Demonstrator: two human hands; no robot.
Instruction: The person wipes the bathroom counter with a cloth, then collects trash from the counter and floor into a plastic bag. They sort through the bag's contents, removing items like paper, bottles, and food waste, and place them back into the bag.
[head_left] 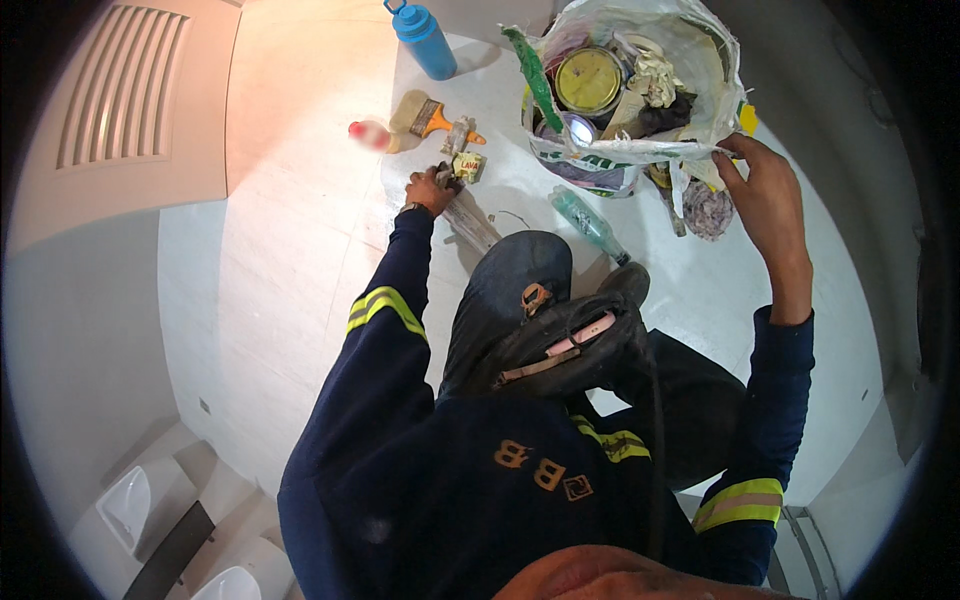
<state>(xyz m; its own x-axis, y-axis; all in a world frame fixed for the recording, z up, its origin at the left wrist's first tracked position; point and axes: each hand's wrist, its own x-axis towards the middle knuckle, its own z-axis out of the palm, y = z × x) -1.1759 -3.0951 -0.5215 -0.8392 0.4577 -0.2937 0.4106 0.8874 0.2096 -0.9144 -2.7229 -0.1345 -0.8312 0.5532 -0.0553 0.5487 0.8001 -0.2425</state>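
My left hand (pixel 432 190) reaches to the floor with its fingers curled around a small greyish thing that I cannot make out. Beside it lie a long grey, dusty bar-like piece (pixel 470 222) and a small yellowish packet (pixel 468 167). Just beyond are a wide paintbrush (pixel 436 120) with an orange handle and a small bottle with a red top (pixel 369 134). With fingers and thumb, my right hand (pixel 768 185) pinches the near right rim of a white woven sack (pixel 600 152). Inside the open sack sit a round tin with a yellowish lid (pixel 588 80), crumpled paper (pixel 655 80) and dark scraps.
A blue water bottle (pixel 428 45) stands at the back. A greenish clear plastic bottle (pixel 590 222) lies between the sack and my shoe. Right of it is a greyish fuzzy bundle (pixel 708 212). A louvred panel (pixel 125 95) is far left; white basins (pixel 145 505) are lower left.
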